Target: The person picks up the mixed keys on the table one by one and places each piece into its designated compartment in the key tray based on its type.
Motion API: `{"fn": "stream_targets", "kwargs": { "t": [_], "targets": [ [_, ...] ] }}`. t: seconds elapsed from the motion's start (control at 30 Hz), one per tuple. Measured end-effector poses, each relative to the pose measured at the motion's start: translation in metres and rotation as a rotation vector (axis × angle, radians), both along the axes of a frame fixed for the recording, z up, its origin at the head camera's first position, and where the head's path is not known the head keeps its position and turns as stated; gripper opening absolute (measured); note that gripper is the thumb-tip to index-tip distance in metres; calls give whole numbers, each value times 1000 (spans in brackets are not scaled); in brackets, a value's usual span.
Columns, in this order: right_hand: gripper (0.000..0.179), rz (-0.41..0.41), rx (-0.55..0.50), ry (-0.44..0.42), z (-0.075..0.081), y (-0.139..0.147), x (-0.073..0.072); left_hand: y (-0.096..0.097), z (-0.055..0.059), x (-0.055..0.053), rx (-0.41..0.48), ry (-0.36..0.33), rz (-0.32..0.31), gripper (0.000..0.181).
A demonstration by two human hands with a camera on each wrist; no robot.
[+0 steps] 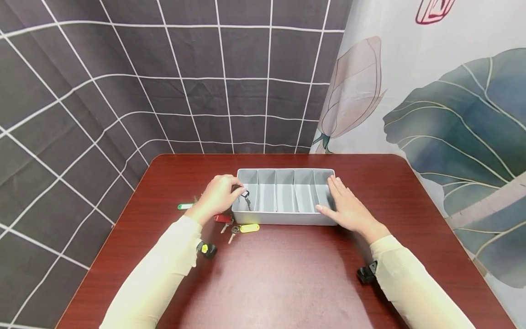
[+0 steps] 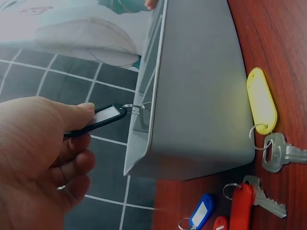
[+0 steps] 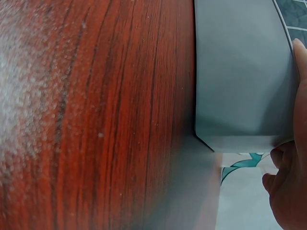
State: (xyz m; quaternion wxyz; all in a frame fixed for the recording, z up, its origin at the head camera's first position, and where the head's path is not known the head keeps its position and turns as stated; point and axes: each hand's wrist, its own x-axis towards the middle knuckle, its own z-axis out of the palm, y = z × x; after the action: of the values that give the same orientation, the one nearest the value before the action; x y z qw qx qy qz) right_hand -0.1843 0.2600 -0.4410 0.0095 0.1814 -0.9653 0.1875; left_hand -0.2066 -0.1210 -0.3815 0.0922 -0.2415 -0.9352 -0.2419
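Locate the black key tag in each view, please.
Head: black key tag, slightly left of and below centre, pinched by the left hand at the left end of the gray tray.
Left wrist: black key tag left of centre, at mid-height.
Right wrist: not in it.
Shared landmark: gray tray, in all three.

Tray (image 1: 283, 219) is on the table (image 1: 267, 274), curtain (image 1: 246, 96) behind it. Tagged keys (image 1: 248, 228) lie around its front left corner, another key (image 1: 248, 203) hangs in its leftmost slot (image 1: 248, 177).
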Motion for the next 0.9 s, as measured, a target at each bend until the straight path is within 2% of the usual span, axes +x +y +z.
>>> {"fn": "stream_targets", "kwargs": {
  "t": [0.2,0.47,0.63,0.8,0.9],
  "targets": [
    [102,-1,0,-13,-1,1,1,6,0,-14,-89,-56,-26,11],
    [101,0,3,-9,-1,1,1,8,-2,-30,-198,-59,-105,9],
    [100,0,7,-3,-1,1,1,10,1,-40,-273,-80,-167,7],
    [100,1,6,5,-1,1,1,14,4,-50,-316,-141,-175,4],
    [100,1,5,6,0,0,2,17,6,-56,-342,-150,-168,6]
  ]
}}
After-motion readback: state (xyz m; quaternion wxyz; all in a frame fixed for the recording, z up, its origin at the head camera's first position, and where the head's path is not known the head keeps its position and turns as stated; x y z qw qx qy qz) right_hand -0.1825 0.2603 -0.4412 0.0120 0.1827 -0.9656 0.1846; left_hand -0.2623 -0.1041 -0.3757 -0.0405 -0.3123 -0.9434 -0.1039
